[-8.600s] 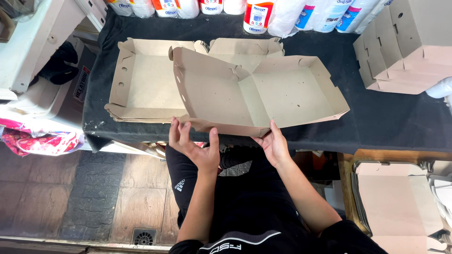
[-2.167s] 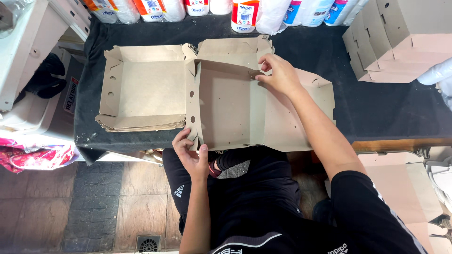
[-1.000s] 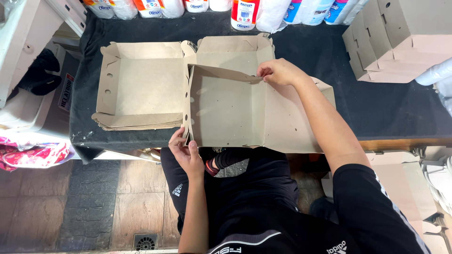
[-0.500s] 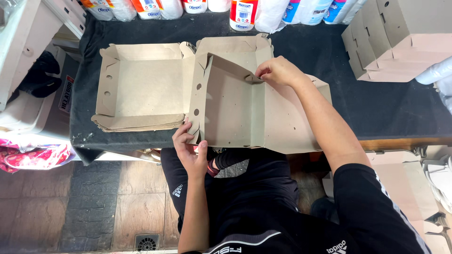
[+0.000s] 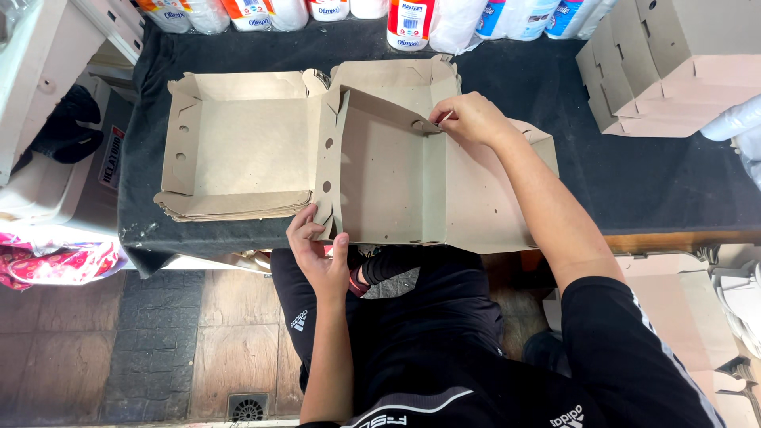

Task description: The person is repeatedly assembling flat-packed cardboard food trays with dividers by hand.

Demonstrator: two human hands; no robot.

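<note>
A brown cardboard box blank (image 5: 412, 182) lies on the black-covered table (image 5: 634, 182) in front of me, partly folded. My left hand (image 5: 317, 254) grips its near left corner at the table's front edge, holding the left side wall upright. My right hand (image 5: 468, 117) pinches the far flap near the top of the blank, folding it inward. To the left rests a stack of unfolded box blanks (image 5: 238, 143), touching the one I hold.
Folded cardboard boxes (image 5: 674, 63) are stacked at the table's right end. Bottles and paper rolls (image 5: 412, 20) line the far edge. More flat cardboard (image 5: 674, 309) sits low on the right. A white counter (image 5: 40, 95) and pink bag (image 5: 55, 265) are at left.
The left side wall of the blank has been raised upright. My right hand stays on the far flap and has pulled it further inward; my left hand keeps the near corner.
</note>
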